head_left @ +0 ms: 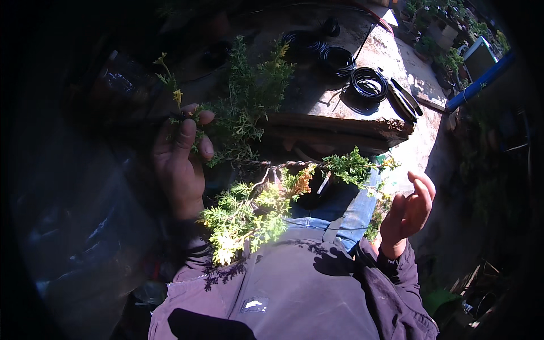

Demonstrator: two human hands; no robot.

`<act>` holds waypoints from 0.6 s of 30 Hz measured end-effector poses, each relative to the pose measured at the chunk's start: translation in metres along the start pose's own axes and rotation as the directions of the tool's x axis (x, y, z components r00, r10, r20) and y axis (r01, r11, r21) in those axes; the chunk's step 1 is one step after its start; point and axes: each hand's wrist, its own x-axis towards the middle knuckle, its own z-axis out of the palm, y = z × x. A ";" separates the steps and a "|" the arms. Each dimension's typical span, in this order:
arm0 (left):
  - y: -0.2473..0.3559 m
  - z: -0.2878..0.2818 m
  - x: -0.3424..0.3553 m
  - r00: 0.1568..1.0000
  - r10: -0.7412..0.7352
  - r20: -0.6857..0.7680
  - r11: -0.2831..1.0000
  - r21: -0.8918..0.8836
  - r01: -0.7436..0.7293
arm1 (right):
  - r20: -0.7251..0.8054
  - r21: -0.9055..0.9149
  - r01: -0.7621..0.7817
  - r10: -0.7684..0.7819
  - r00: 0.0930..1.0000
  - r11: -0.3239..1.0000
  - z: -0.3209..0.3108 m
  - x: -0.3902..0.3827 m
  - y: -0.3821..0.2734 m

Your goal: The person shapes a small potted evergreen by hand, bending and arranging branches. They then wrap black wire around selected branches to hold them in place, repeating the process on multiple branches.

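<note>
The bench (386, 50) lay half-shaded; the left hand (180, 161) pinched a sprig (177, 97), which tugging could have snapped; the right hand (409, 214) spread loosely, empty.

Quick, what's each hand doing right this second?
Left hand: closed, pinching a leafy sprig between thumb and fingers.
Right hand: open, fingers loosely bent, nothing visible in it.
</note>
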 end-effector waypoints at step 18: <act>0.016 0.012 -0.019 0.983 -0.038 0.181 0.999 -0.008 0.040 | 0.821 0.449 -0.894 0.399 0.409 -0.008 0.116 -0.046 -0.013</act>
